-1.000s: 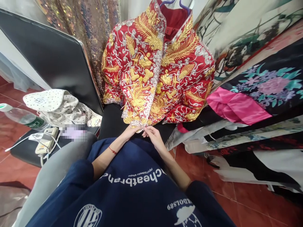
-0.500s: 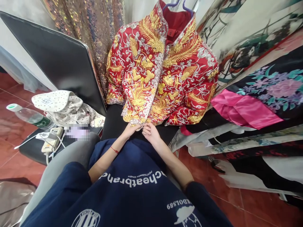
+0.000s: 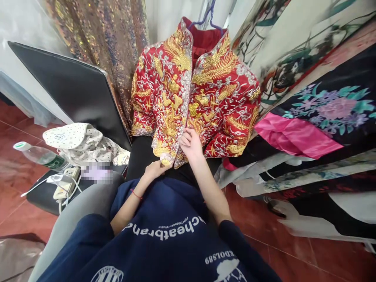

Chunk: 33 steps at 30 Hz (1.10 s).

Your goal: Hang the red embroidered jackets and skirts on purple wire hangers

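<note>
A red jacket (image 3: 205,98) with dense gold and silver embroidery hangs in front of me on a purple hanger (image 3: 212,9). Its stand collar is open and its lower part reaches my lap. My left hand (image 3: 155,170) is closed on the bottom hem at the front opening, thumb on top of the cloth. Higher up, my right hand (image 3: 190,144) lies against the front edge with its fingers curled in a pinch. What that pinch holds, whether the jacket's edge or something thin, I cannot make out.
At left, a black chair (image 3: 73,90) carries a dotted white cloth bag (image 3: 85,145), a water bottle (image 3: 44,157) and a power strip (image 3: 67,183) with cables. A sequined curtain (image 3: 102,43) hangs behind. Garments with a pink satin band (image 3: 299,135) hang close at right.
My right hand has moved up from the hem along the jacket's front edge. My left hand stays at the hem, slightly further left and lower. The view has shifted a little.
</note>
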Each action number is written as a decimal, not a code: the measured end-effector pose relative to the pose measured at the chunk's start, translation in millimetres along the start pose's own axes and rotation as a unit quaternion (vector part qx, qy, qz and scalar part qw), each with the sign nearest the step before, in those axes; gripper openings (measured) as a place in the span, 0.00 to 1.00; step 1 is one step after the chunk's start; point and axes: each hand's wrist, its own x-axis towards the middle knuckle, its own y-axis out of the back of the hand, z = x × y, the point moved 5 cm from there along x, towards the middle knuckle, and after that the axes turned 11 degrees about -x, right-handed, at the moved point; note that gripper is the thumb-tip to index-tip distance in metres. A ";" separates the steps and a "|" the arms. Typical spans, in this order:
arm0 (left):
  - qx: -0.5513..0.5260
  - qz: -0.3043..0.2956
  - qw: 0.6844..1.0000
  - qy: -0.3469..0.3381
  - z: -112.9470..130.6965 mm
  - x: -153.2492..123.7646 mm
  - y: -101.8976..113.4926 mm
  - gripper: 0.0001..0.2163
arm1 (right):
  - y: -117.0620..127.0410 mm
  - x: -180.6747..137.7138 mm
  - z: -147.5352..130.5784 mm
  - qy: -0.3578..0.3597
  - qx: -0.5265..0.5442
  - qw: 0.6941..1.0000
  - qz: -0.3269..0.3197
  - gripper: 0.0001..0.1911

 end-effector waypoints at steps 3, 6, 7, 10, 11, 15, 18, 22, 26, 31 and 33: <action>0.122 0.052 0.991 -0.009 21.1 -6.2 17.2 0.21 | -13.0 -7.7 24.7 0.019 -0.018 1.000 0.002 0.14; 0.289 0.069 0.950 -0.092 56.1 -0.5 15.5 0.15 | -20.9 -14.1 51.6 0.038 -0.053 0.998 0.001 0.13; 0.327 0.070 0.935 -0.119 66.3 4.3 12.0 0.15 | -21.3 -14.5 57.8 0.044 -0.067 0.997 0.002 0.14; 0.341 0.075 0.926 -0.144 82.0 25.8 1.4 0.17 | -16.7 -8.3 64.7 0.062 -0.106 0.992 0.001 0.15; 0.341 0.074 0.926 -0.145 83.1 33.8 -2.3 0.17 | -14.3 -4.0 63.5 0.068 -0.118 0.991 -0.001 0.15; 0.338 0.077 0.926 -0.152 79.4 60.4 -14.5 0.18 | -8.7 17.5 47.8 0.093 -0.153 0.984 0.001 0.13; 0.337 0.089 0.924 -0.155 76.6 72.8 -18.0 0.20 | -14.2 32.0 29.5 0.123 -0.165 0.978 0.007 0.12; 0.344 0.096 0.921 -0.155 76.2 83.7 -15.6 0.20 | -31.7 46.7 4.8 0.161 -0.173 0.972 0.004 0.10; 0.351 0.114 0.916 -0.156 74.7 89.7 -6.7 0.22 | -50.3 54.5 -11.5 0.186 -0.188 0.964 0.000 0.10; 0.356 0.126 0.913 -0.154 69.1 94.5 -1.2 0.22 | -72.9 57.6 -46.0 0.242 -0.190 0.951 0.016 0.09; 0.359 0.127 0.912 -0.154 68.2 96.6 -3.1 0.22 | -82.4 61.1 -68.4 0.269 -0.186 0.945 0.023 0.09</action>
